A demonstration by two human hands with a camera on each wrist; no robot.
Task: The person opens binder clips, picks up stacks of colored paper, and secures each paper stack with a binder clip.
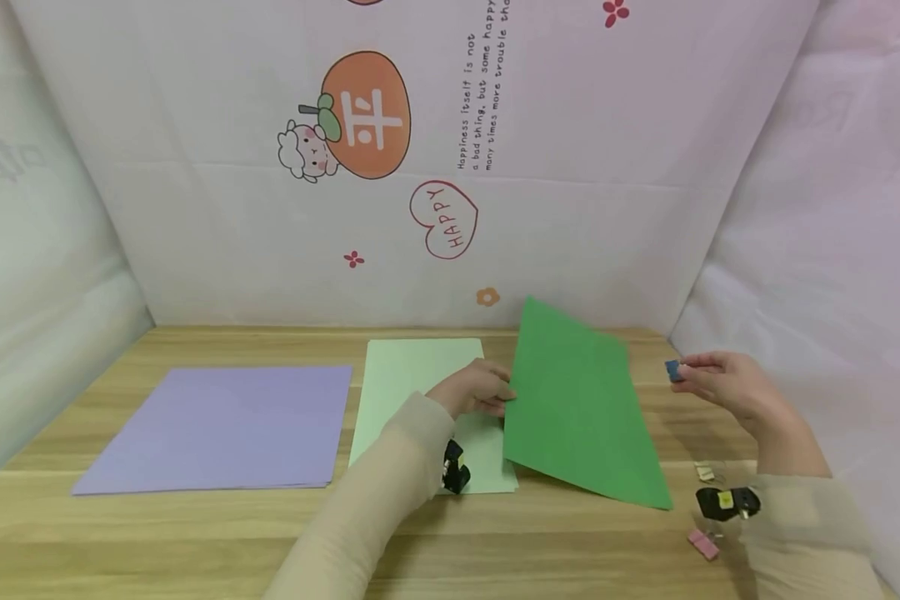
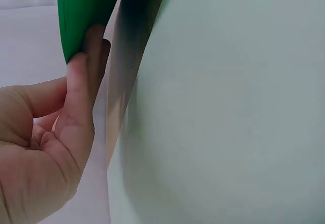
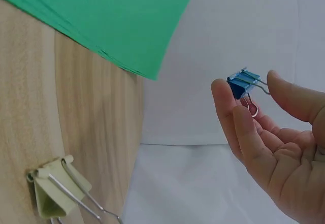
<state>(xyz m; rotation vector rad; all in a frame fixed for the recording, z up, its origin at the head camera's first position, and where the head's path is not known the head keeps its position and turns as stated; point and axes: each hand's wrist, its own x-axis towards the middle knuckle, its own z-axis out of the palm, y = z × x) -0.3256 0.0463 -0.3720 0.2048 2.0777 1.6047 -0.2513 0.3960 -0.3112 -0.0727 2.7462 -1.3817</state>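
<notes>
My left hand (image 1: 474,387) grips the left edge of a stack of green paper (image 1: 579,400), lifting that side off the table. Thumb and fingers pinch the green sheets in the left wrist view, beside pale green paper (image 2: 228,102). On the right, above the table, my right hand (image 1: 733,390) holds a small blue binder clip (image 3: 244,84) between thumb and fingers, its wire handles showing. The clip is apart from the green stack, whose layered corner appears in the right wrist view. Some left fingers are hidden behind the green paper.
A purple paper stack (image 1: 232,429) lies at the left of the wooden table (image 1: 195,542). Near the right forearm lie a yellow binder clip (image 3: 58,188) and a pink binder clip (image 1: 703,544). Printed white cloth (image 1: 570,167) encloses the back and sides.
</notes>
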